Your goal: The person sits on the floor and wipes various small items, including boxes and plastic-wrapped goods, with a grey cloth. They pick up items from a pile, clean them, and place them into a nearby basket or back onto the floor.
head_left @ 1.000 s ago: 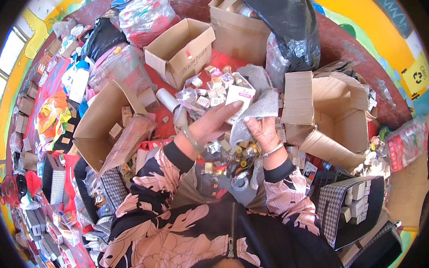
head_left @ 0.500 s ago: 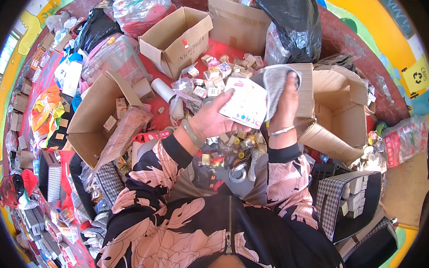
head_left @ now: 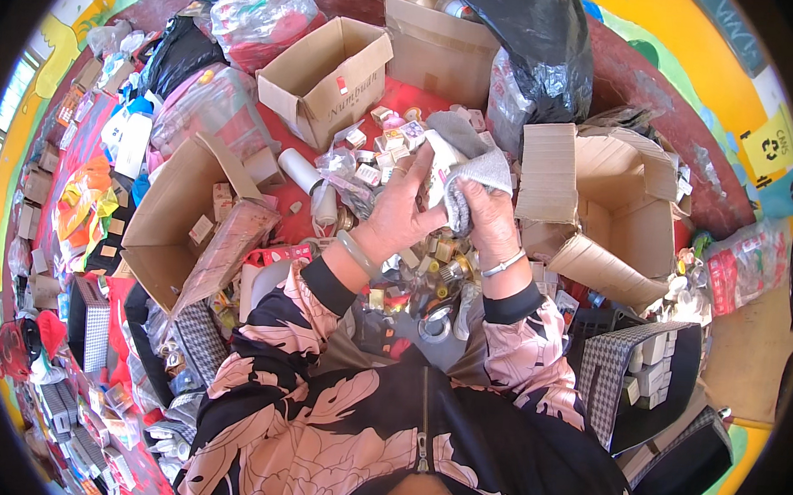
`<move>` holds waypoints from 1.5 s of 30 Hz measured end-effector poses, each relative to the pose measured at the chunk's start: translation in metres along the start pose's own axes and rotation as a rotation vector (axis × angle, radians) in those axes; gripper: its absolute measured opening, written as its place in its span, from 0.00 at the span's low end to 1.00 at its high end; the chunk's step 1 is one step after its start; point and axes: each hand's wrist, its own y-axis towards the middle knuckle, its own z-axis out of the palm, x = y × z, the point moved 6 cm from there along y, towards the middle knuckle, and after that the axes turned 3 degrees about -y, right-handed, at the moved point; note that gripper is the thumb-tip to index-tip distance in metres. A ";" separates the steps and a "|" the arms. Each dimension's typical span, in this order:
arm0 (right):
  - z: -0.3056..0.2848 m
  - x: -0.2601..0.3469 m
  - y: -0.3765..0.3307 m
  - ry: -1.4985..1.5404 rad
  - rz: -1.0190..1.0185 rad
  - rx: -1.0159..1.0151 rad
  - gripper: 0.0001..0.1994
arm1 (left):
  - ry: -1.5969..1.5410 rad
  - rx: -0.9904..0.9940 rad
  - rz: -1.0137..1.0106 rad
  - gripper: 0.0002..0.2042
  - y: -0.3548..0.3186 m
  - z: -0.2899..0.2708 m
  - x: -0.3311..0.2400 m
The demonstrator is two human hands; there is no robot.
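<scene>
A white printed flat box or card [head_left: 438, 165] is gripped by my left hand [head_left: 396, 213], its thumb and fingers around the edge. My right hand [head_left: 492, 224] clutches a grey cloth [head_left: 488, 170], bunched and folded, which presses against the card's right side. The cloth covers much of the card's face. Beyond both hands lies a pile of small boxes [head_left: 393, 147]. Under my wrists, small bottles and jars [head_left: 449, 273] and a roll of tape [head_left: 435, 325] lie together.
Open cardboard boxes stand at the far left [head_left: 320, 87], near left [head_left: 169, 222] and right [head_left: 627, 206]. A black plastic bag [head_left: 546, 45] leans at the back. A white roll [head_left: 308, 185] lies left of the pile. A checked storage bin [head_left: 645, 377] with small boxes stands at right.
The card has turned from face-up to nearly edge-on. My right hand has come down and left, bringing the grey cloth across the card; my left hand has shifted slightly.
</scene>
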 end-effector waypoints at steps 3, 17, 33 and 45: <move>0.003 0.004 0.001 0.094 0.083 0.005 0.24 | 0.233 -0.001 0.062 0.40 -0.001 0.002 -0.005; -0.045 0.000 0.014 0.180 0.123 -0.008 0.15 | 0.362 -0.046 0.029 0.46 0.007 -0.011 -0.017; -0.010 0.015 -0.014 0.112 0.035 -0.021 0.20 | 0.386 -0.306 0.299 0.43 -0.010 -0.023 -0.038; -0.006 0.014 -0.016 0.047 0.059 -0.192 0.13 | 0.498 -0.305 0.365 0.40 -0.011 -0.015 -0.033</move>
